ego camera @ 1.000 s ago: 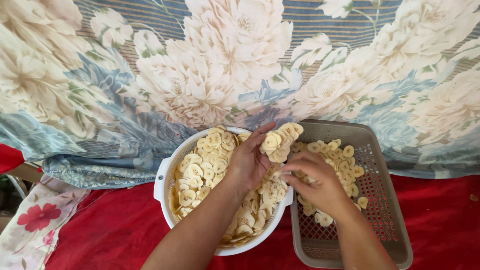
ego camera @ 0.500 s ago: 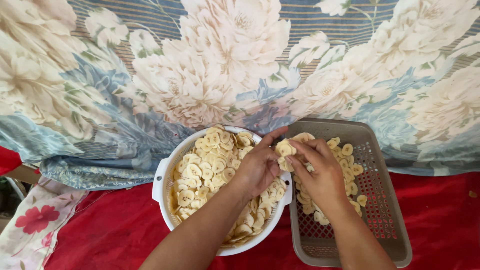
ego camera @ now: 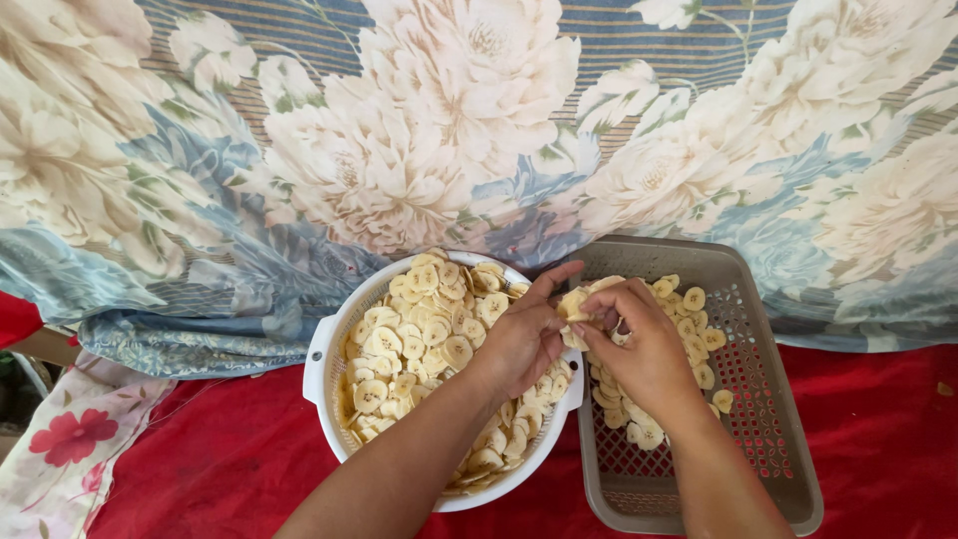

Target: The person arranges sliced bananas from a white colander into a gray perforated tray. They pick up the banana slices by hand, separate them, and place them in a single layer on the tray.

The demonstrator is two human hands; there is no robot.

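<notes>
**Hands closed together over a clump of banana slices at the basket's edge**

We saw our left hand [ego camera: 524, 344] and right hand [ego camera: 639, 349] meet above the gap between the white colander [ego camera: 324, 364] and the grey plastic basket [ego camera: 773, 419]. A second before, the left hand had been higher, lifting a loose clump of slices over the colander's far rim, while the right hand lay lower in the basket among the slices there. Half a second before, the two had drawn close, and now they were touching around the same small stack of banana slices [ego camera: 574, 304].

Our left fingers were curled, thumb and forefinger pinching the stack from the colander side. Our right fingers were bent over it from the basket side, tips pressed against the slices as if prising them apart; how many slices were gripped we could not tell.

The stack itself sat just over the basket's near-left corner, clear of both heaps. The colander held a deep pile of pale yellow slices [ego camera: 419, 339]; the basket held a thinner scatter [ego camera: 689, 319] along its left side. We judged that the work had moved from scooping to separating stuck slices. Both containers rested on a red cloth [ego camera: 200, 469], with flowered fabric [ego camera: 399, 150] behind.
</notes>
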